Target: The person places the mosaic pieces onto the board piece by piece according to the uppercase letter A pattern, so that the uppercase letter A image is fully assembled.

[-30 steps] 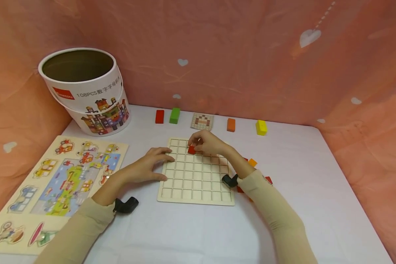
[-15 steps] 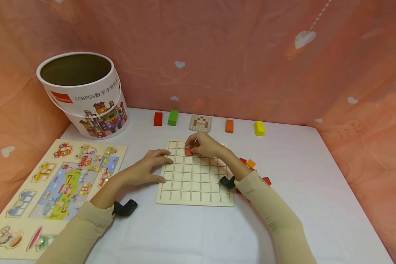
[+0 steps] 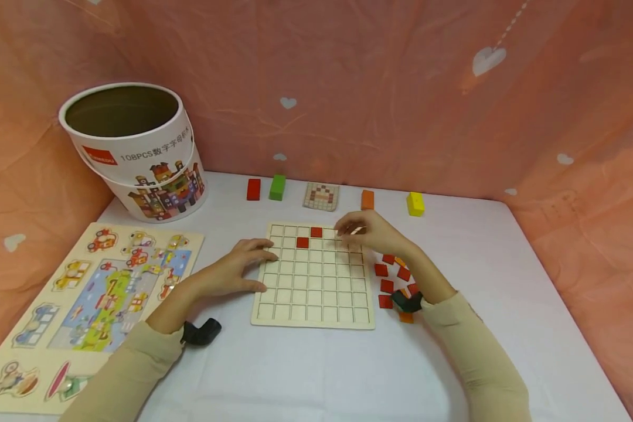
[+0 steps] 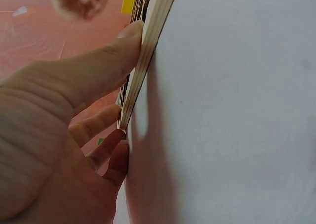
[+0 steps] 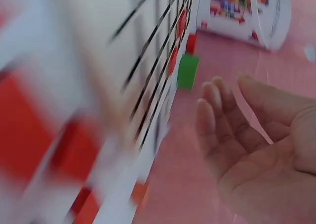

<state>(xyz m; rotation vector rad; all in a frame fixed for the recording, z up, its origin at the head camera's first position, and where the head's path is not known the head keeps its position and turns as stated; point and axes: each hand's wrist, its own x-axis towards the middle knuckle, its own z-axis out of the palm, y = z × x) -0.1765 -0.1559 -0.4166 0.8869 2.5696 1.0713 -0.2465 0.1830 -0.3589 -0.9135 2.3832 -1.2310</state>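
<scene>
A pale wooden grid board [image 3: 315, 282] lies flat in front of me. One red square tile [image 3: 316, 232] sits in its far row, and another red tile [image 3: 303, 242] in the row nearer me, one column to the left. My left hand [image 3: 235, 268] rests against the board's left edge; in the left wrist view its thumb and fingertips touch the wooden rim [image 4: 150, 46]. Over the board's far right corner is my right hand [image 3: 377, 231], slightly blurred. The right wrist view shows its palm [image 5: 261, 155] with loosely bent fingers and nothing in them.
Loose red tiles [image 3: 381, 270] and orange tiles [image 3: 407, 317] lie right of the board. Along the back stand red [image 3: 254, 189], green [image 3: 277, 187], orange [image 3: 367, 200] and yellow blocks [image 3: 415, 204], with a small pattern card [image 3: 321, 196]. A bucket [image 3: 137, 158] and picture puzzle [image 3: 105, 305] are at left.
My right hand has let go of the red tile, leaving it in its square, and moved right off it. A second red tile in the far row is uncovered. The left hand stays put.
</scene>
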